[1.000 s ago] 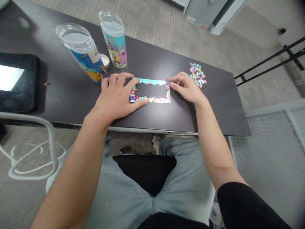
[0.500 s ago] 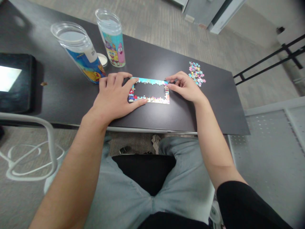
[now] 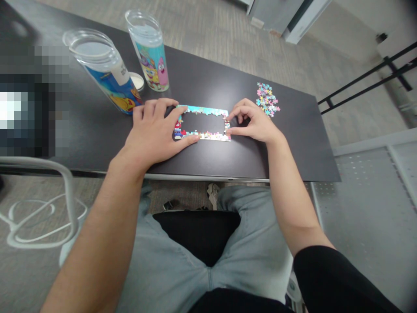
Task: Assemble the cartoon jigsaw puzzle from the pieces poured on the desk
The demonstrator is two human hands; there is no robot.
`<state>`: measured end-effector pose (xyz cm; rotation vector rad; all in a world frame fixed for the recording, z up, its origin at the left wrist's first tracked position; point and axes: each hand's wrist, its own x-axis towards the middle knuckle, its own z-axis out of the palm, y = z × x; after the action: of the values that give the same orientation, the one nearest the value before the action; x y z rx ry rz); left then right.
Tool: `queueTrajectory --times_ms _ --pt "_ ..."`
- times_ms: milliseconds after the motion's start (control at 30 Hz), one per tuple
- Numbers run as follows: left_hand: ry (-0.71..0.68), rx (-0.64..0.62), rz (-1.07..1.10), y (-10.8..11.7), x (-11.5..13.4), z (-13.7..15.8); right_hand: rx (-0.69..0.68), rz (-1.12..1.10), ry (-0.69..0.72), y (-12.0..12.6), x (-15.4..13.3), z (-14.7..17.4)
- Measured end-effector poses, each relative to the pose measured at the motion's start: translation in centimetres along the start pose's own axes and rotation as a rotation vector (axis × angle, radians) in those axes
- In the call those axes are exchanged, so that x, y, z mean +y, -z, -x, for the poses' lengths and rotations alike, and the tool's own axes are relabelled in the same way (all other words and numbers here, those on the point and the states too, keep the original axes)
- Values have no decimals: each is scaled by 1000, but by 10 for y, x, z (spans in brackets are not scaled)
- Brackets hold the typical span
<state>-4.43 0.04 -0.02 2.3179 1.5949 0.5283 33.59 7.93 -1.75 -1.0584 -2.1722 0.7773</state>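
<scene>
A jigsaw puzzle border [image 3: 208, 137] lies on the dark table as a rectangular frame of joined pieces, with bare tabletop inside it. My left hand [image 3: 156, 128] spreads over its left end, index fingertip on the top edge and thumb along the bottom edge. At the right edge, my right hand [image 3: 250, 121] touches the border with index finger and thumb, which are held apart; its other fingers curl inward. Beyond that hand is a pile of loose puzzle pieces [image 3: 267, 100] in mixed colours.
Two clear-topped cylindrical containers with cartoon prints, a blue one [image 3: 109, 78] and a turquoise one [image 3: 151, 61], stand at the back left. Between them is a round white-topped lid [image 3: 137, 81]. White cable [image 3: 39, 217] hangs at the lower left. The table's front edge [image 3: 208, 176] is close to my lap.
My right thumb has slid down the border's right edge, and the index finger has shifted from the top corner to just below it. My left hand keeps its place on the border.
</scene>
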Motion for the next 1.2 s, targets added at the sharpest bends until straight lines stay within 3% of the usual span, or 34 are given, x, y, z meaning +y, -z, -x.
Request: queueTrajectory --times_ms 600,1200 --pt "-6 8 3 0 0 0 -1 8 34 0 -1 1" --pt "-12 7 16 1 -2 0 -4 -20 -53 -1 -9 0"
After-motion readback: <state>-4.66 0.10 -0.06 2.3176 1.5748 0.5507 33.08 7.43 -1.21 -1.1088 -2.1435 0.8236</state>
